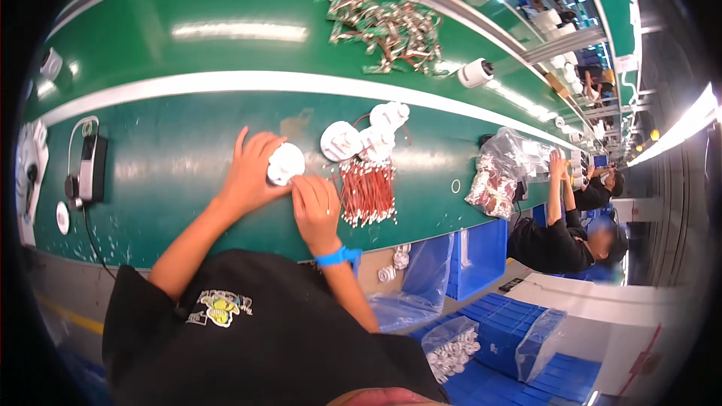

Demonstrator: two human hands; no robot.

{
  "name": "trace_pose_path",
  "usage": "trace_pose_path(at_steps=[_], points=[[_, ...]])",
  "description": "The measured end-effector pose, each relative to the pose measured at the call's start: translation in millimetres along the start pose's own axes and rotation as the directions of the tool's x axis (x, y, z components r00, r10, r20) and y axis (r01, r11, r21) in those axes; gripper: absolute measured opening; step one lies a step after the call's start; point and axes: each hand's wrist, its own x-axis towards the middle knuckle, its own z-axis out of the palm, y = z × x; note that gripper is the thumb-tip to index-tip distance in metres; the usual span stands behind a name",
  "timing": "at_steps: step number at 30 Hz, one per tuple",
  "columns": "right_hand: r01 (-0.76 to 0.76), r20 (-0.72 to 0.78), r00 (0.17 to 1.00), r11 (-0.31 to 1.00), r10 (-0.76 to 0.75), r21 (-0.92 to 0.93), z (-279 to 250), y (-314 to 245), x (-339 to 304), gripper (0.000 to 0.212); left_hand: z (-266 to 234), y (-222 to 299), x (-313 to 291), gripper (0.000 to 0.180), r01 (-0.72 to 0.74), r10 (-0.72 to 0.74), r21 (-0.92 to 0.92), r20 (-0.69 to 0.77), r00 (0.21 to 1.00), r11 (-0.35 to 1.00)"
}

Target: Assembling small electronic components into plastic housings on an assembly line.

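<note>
My left hand point(257, 169) is closed around the side of a white round plastic housing point(286, 163), held just over the green bench. At the housing's lower right edge, the fingers of my right hand point(316, 209) are pinched together; whatever is between them is too small to make out. A blue band circles my right wrist. Just right of the hands lies a row of red wires point(368, 192) with white connector ends. Behind the wires sit more white round housings point(342, 140), grouped close together.
A black box with cables point(92, 169) and a white disc point(62, 218) are at the left. Rightward lie a small ring point(456, 186) and a plastic bag of wires point(492, 180), near a co-worker's hands point(558, 167). Bagged wires point(387, 34) lie beyond the white rail; blue crates point(477, 263) stand below.
</note>
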Motion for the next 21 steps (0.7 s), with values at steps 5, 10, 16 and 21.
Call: trace_pose_path(at_steps=[5,10,16,21], points=[[-0.339,-0.206,0.919,0.941,0.337,0.026,-15.1,-8.7,-37.8,0.021,-9.0,10.9,-0.2,0.086,-0.141,0.144,-0.026,0.145,0.979,0.990],[-0.396,-0.243,0.898,0.915,0.368,-0.079,-35.7,-5.8,-61.9,0.023,-7.5,11.4,1.9,0.053,-0.274,0.288,-0.094,0.198,0.937,0.957],[-0.375,-0.188,0.921,0.909,0.341,-0.185,-36.1,-4.3,-105.9,0.036,-6.7,11.8,1.2,0.038,-0.357,0.364,-0.073,0.175,0.915,0.931],[-0.326,-0.230,0.934,0.919,0.275,-0.223,-20.3,0.8,-123.0,0.027,-2.3,-1.3,-6.7,0.035,-0.359,0.369,-0.087,0.159,0.916,0.929]])
